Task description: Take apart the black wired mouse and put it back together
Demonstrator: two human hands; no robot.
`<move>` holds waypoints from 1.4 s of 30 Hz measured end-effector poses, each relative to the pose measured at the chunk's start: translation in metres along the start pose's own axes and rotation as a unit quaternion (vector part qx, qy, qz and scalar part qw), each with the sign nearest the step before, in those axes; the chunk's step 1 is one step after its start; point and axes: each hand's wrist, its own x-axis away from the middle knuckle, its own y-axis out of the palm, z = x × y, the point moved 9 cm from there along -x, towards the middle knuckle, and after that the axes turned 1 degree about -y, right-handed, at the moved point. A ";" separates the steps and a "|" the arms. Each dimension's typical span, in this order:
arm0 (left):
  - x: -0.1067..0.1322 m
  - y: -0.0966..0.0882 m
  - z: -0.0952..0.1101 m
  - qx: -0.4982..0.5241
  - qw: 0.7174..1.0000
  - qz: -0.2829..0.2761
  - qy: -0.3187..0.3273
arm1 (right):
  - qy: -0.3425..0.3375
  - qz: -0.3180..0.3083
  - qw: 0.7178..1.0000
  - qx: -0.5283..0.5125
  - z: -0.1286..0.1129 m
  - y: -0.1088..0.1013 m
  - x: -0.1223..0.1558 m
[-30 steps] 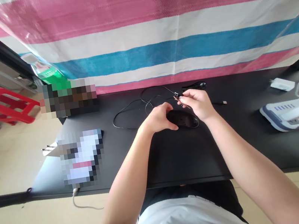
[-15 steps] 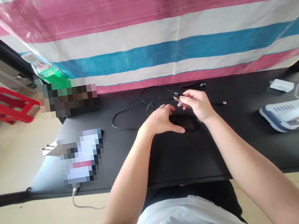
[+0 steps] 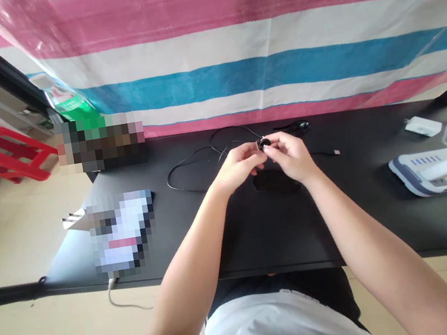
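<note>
A black computer mouse [image 3: 275, 181] lies on the black table [image 3: 259, 230], just below both hands. My left hand [image 3: 239, 166] and my right hand [image 3: 290, 155] meet above it, fingertips pinched together on a small black part [image 3: 263, 143] at the end of the mouse's thin black cable [image 3: 189, 167]. The cable loops away to the left and back across the table. What exactly the small part is I cannot make out.
A white and blue power strip [image 3: 440, 171] with a white cable sits at the right, a white adapter [image 3: 423, 126] behind it. A blurred-out flat item [image 3: 121, 234] lies at the left edge. A striped tarp [image 3: 230, 47] hangs behind. A red stool [image 3: 5, 154] stands far left.
My left hand has lifted off the mouse and moved up to join the right hand at the small black part on the cable. The mouse now lies uncovered.
</note>
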 end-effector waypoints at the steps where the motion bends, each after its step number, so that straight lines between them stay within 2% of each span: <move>1: -0.001 0.000 -0.002 0.030 1.000 0.004 -0.005 | -0.012 0.001 1.000 0.026 -0.001 0.000 0.000; 5: -0.004 -0.001 -0.010 0.146 0.988 0.044 -0.020 | -0.087 0.017 0.988 0.123 -0.014 0.001 0.003; 8: -0.005 -0.002 -0.015 0.186 0.980 0.068 -0.032 | -0.121 0.012 0.981 0.153 -0.022 0.005 0.005; 11: -0.005 -0.005 -0.017 0.201 0.975 0.082 -0.041 | -0.126 0.009 0.978 0.164 -0.023 0.006 0.006; 16: -0.006 -0.012 -0.018 0.203 0.972 0.105 -0.046 | -0.122 0.044 0.979 0.159 -0.023 0.001 0.007; 24: -0.004 -0.014 -0.015 0.213 0.969 0.116 -0.035 | -0.119 0.058 0.981 0.141 -0.024 -0.001 0.007; 28: -0.003 -0.022 -0.014 0.196 0.968 0.156 -0.022 | -0.084 0.043 0.993 0.074 -0.016 0.003 0.006; 32: -0.003 -0.029 -0.014 0.182 0.965 0.188 -0.004 | -0.008 0.030 0.999 -0.012 -0.004 0.005 0.004; 37: -0.005 -0.026 -0.012 0.187 0.967 0.172 0.008 | 0.048 0.049 0.993 -0.099 0.005 0.000 0.002; 42: -0.004 -0.022 -0.012 0.212 0.965 0.155 0.004 | 0.127 0.064 0.970 -0.198 0.019 0.001 0.001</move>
